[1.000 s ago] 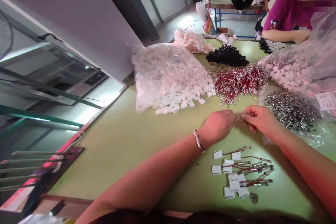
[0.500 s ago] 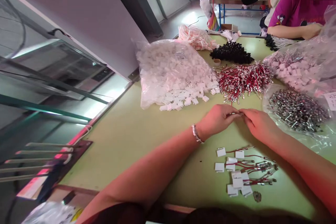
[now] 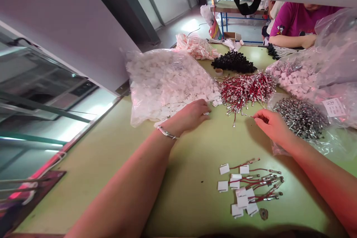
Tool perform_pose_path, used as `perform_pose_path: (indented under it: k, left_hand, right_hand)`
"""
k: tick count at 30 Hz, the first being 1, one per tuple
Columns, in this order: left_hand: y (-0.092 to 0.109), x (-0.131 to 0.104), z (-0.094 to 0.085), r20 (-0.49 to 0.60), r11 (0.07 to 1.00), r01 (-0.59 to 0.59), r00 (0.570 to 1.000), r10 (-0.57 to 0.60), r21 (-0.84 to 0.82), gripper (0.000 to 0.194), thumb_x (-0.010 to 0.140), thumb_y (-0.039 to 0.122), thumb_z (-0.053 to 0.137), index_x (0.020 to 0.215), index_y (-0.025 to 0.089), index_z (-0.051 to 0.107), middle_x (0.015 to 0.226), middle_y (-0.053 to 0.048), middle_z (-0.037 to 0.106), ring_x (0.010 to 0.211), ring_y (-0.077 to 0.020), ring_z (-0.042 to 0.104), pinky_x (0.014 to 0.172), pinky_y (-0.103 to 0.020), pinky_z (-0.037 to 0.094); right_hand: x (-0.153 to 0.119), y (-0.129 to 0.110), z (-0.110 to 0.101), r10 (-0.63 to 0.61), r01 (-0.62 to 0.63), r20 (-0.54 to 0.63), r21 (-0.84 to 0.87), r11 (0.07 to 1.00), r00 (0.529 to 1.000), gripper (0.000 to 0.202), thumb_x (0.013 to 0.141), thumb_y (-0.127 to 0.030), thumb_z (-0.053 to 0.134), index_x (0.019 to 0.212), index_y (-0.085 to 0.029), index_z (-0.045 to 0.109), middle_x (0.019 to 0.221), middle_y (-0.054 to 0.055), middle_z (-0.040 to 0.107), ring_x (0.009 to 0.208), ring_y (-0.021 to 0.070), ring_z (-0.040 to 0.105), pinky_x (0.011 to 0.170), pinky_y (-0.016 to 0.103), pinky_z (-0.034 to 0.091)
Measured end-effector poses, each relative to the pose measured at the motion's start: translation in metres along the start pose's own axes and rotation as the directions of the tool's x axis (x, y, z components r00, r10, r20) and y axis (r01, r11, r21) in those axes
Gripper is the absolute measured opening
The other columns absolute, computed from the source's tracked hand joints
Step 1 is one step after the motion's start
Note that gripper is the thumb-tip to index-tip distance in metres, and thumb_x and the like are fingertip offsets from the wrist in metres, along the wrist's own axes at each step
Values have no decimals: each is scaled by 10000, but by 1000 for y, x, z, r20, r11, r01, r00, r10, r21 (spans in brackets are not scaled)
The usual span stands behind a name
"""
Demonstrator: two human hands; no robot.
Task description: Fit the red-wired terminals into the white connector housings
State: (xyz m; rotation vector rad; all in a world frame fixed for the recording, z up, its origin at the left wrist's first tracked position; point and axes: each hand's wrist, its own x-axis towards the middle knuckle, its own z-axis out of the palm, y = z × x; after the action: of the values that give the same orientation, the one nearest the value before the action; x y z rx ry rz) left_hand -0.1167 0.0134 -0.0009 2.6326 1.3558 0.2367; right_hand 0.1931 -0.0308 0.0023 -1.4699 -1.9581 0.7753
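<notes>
My right hand [image 3: 270, 122] pinches a short red wire with a metal terminal [image 3: 247, 115], its tip pointing left toward the wire pile. Over the front edge of the loose white connector housings, my left hand [image 3: 191, 117] has its fingers curled down, with a small white housing [image 3: 206, 113] showing at the fingertips. Ahead of both hands lies a heap of red wires with metal terminals [image 3: 247, 87]. Nearer to me, several white housings with red wires fitted [image 3: 242, 201] are laid out in a loose group.
A clear bag of white housings [image 3: 164, 78] spreads at left. At right lie a bag of metal terminals [image 3: 301, 117] and another bag of white parts [image 3: 298, 76]. Black connectors [image 3: 233, 62] and a tape roll [image 3: 219, 71] are behind. A person [image 3: 295, 26] sits across the table.
My hands were together at the fingertips; now they are apart. The left one has moved left to the white housings, while the right one still holds a wire. The view has shifted.
</notes>
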Motion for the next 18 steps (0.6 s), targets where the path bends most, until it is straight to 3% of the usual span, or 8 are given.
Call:
perform_pose_path:
  k: [6, 12, 14, 16, 18]
  left_hand:
    - [0, -3, -3, 40, 999, 44, 998, -43, -21, 250, 855, 208, 444, 861, 152, 688, 953, -93, 550, 826, -198, 563, 805, -332, 470]
    - [18, 4, 0, -69, 999, 17, 997, -20, -47, 216, 865, 229, 475, 819, 146, 668, 954, -109, 556, 902, -227, 566, 853, -385, 484]
    - [33, 5, -2, -175, 988, -14, 984, -13, -154, 182, 861, 246, 506, 864, 158, 666, 1056, -118, 579, 995, -237, 561, 916, -414, 468]
    - [51, 6, -3, -234, 921, -4, 968, -95, -389, 178, 853, 277, 547, 929, 163, 659, 1059, -109, 623, 959, -212, 594, 886, -391, 498]
    - [70, 6, 0, -137, 733, 67, 967, -215, -677, 231, 842, 315, 577, 993, 155, 649, 895, -79, 673, 768, -161, 630, 724, -318, 546]
  right_hand:
    - [-1, -1, -3, -70, 70, 6, -107, 992, 998, 140, 834, -267, 528, 856, -212, 655, 767, 14, 692, 672, 155, 608, 637, 305, 448]
    - [-3, -3, -2, -117, 118, 18, -114, 987, 993, 146, 861, -288, 536, 842, -222, 666, 785, 7, 694, 688, 153, 606, 640, 303, 451]
    - [-4, -4, -1, -164, 161, -11, -110, 981, 986, 150, 870, -287, 537, 831, -223, 668, 789, 5, 687, 702, 149, 597, 647, 301, 445]
    - [-5, -7, -2, -219, 213, -56, -97, 972, 974, 148, 873, -275, 542, 812, -220, 665, 765, 0, 672, 697, 141, 582, 644, 294, 434]
    - [-7, -11, -3, -269, 262, -93, -79, 962, 959, 139, 872, -257, 548, 803, -214, 661, 728, -5, 650, 669, 130, 562, 622, 281, 422]
